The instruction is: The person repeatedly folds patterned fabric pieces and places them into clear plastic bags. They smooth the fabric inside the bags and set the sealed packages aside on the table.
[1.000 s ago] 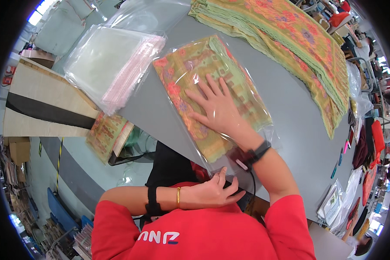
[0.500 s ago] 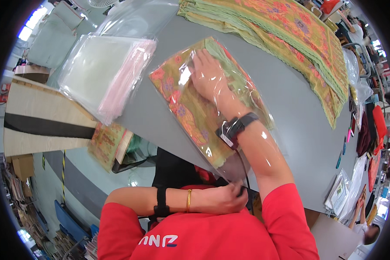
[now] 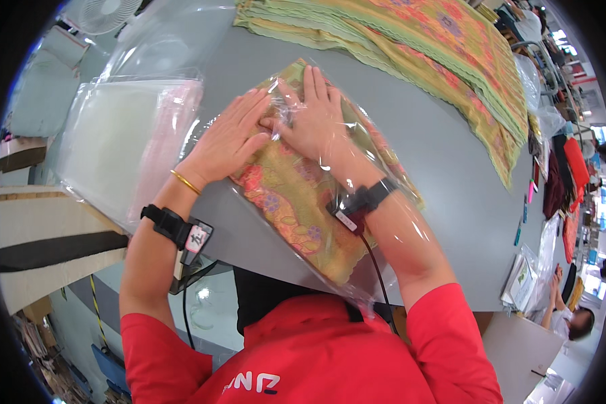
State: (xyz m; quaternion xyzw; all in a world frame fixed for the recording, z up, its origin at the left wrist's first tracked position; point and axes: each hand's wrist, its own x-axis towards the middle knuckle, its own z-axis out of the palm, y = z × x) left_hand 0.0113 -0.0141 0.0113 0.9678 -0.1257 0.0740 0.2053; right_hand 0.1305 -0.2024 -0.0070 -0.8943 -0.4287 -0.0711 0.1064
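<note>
Cloth [image 3: 296,209], folded and patterned in green, yellow and pink, is lying inside a clear bag [image 3: 367,151] on the grey table [image 3: 444,202], near the table's front edge and just in front of the person's chest. Both hands are lying on it at its far end. The right hand [image 3: 313,121] is sitting inside the bag, flat and open, fingers spread and pointing away from the person, palm pressing down on the cloth; the plastic is draping over the hand and forearm as far as the elbow. The left hand [image 3: 232,135] is resting on the outside of the bag, also flat and open, its fingertips touching the right hand's thumb side. Neither hand is gripping anything.

A black wristband [image 3: 367,198] is sitting on the right wrist, with a cable running back toward the body. Another black band [image 3: 168,225] is sitting on the left forearm, and a thin gold bangle [image 3: 185,182] is circling the left wrist.

Left of the cloth, a stack of empty bags [image 3: 124,148] with a pinkish edge is lying on the table, just beside the left hand. Beyond the cloth, at the table's far side, a pile of similar cloths [image 3: 411,54] is spreading out flat, well apart from the hands. The person is wearing a red shirt [image 3: 303,357].
</note>
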